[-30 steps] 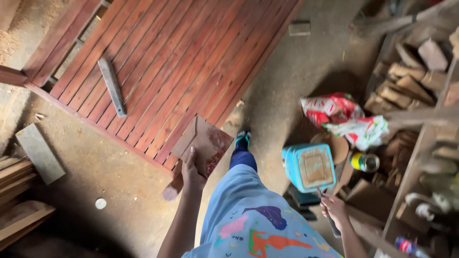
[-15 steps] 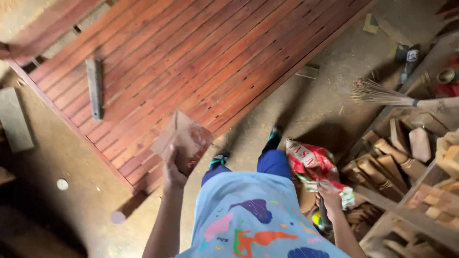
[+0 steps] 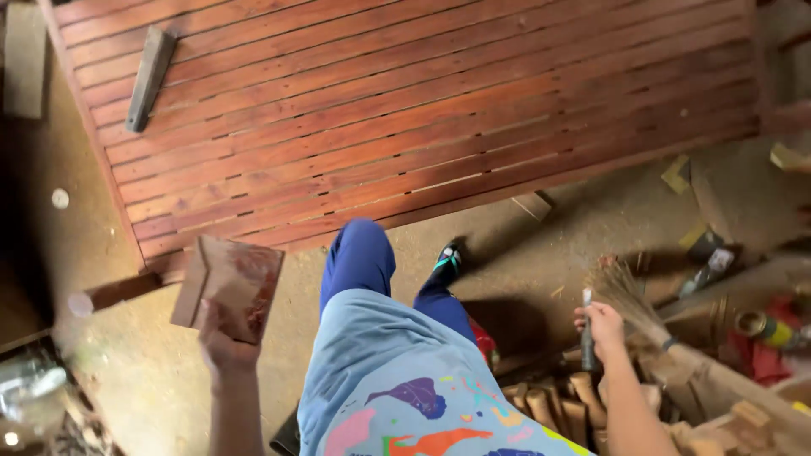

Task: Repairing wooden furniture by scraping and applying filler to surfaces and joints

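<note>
A large slatted panel of reddish-brown varnished wood (image 3: 405, 118) is seen from above, laid flat on a dusty earthen floor (image 3: 549, 262) and filling most of the upper part of the view. A long grey flat bar (image 3: 150, 78) is laid at a slant on the panel near its upper left corner. Below the panel, the person's legs in blue trousers (image 3: 359, 262) are seen, with a light blue shirt printed with coloured shapes (image 3: 405, 397) beneath them and a dark shoe with teal trim (image 3: 445, 262) planted on the floor just beside the panel's lower edge.

At the lower right, a jumble of short wooden offcuts (image 3: 574, 401) is piled on the floor, with a straw broom head (image 3: 621, 291) lying beside it and a small round tin (image 3: 756, 325) further right. A few small wooden scraps are scattered near the panel's right end.

A flat square block of reddish wood (image 3: 230, 287) is held up by the left hand (image 3: 224, 342) at the lower left, tilted, over the floor just off the panel's lower left corner; the grip is closed around the block's lower edge. A thin grey upright tool, perhaps a brush handle (image 3: 586, 333), is held by the right hand (image 3: 601, 325) at the lower right, above the offcuts, with the fingers wrapped shut around it. A small white round disc (image 3: 60, 198) is seen on the floor at the far left
</note>
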